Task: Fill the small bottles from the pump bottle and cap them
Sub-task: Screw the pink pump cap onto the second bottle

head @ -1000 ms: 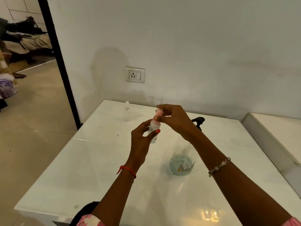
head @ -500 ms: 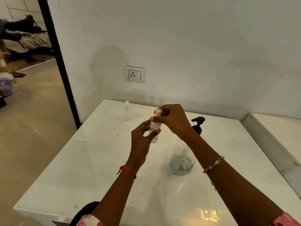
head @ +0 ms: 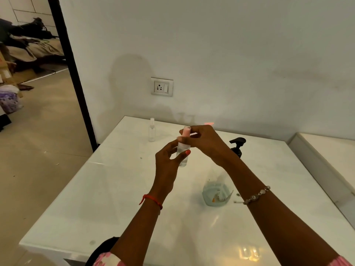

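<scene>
At the near edge, two bare forearms reached out from pink patterned sleeves over the white table [head: 107, 192], a red thread [head: 151, 201] on the left wrist and a beaded bracelet [head: 256, 195] on the right. Just beyond the bracelet stood the clear pump bottle [head: 216, 194] with a little pale liquid at its bottom. The right forearm crossed in front of its upper body, so only its black pump head [head: 237, 144] showed past the wrist. Farther in, the left hand [head: 167, 162] held the small bottle [head: 182, 157] upright in the air above the table, its thumb laid across the clear body and its fingers curled behind. The right hand [head: 204, 141] arched over the top, thumb and fingertips pinching the pink cap [head: 186, 131] that sat on the bottle's neck. Whether the cap was fully seated could not be told. A second small bottle [head: 151, 131], clear and capped, stood well apart on the far left of the table near the wall, and a socket [head: 162, 86] sat on the wall above it. Compared with a second earlier, both hands and the bottle had stayed in nearly the same place, the right fingers had shifted slightly round the cap, and the pump head showed more fully beside the wrist.
</scene>
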